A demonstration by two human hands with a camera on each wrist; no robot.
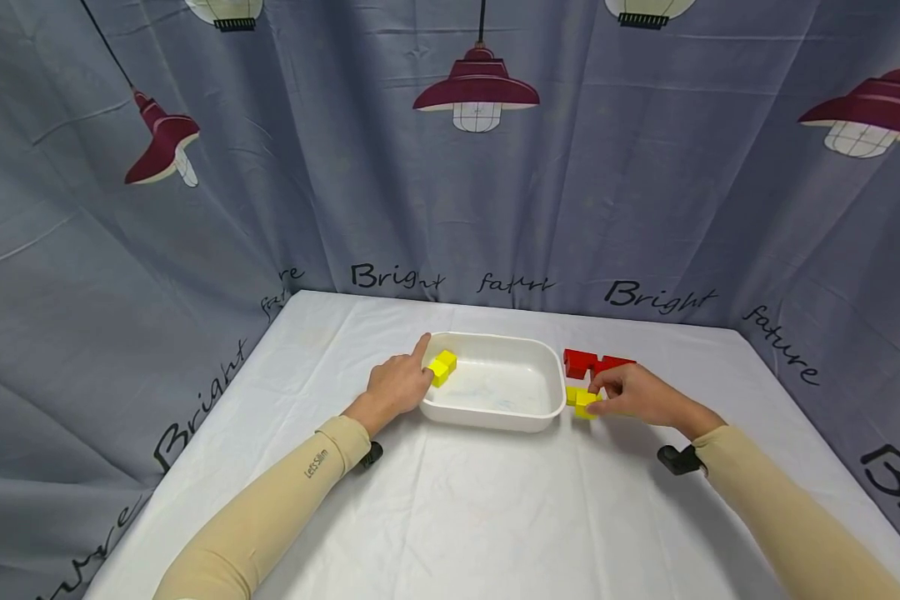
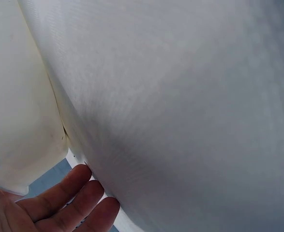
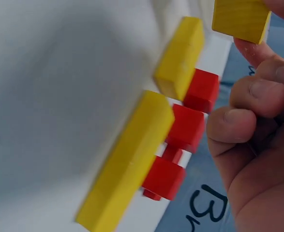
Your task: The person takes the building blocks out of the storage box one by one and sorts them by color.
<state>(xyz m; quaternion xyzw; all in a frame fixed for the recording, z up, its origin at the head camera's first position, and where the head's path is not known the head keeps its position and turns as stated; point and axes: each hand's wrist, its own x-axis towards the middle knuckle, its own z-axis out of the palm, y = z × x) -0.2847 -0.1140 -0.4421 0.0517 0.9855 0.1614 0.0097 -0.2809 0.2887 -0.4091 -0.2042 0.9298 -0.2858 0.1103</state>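
A white rectangular tray stands on the table, also seen as a pale wall in the left wrist view. My left hand holds its left rim, with the thumb over the edge and several fingertips low by the cloth. Inside the tray, at its left end, lie yellow blocks. To the right of the tray, my right hand pinches a yellow wooden block between thumb and index finger. Two more yellow blocks lie below that hand, beside red blocks.
The red pieces lie just off the tray's right end, behind the right hand. White cloth covers the table. A grey-blue curtain with printed lamps and lettering hangs behind and at both sides.
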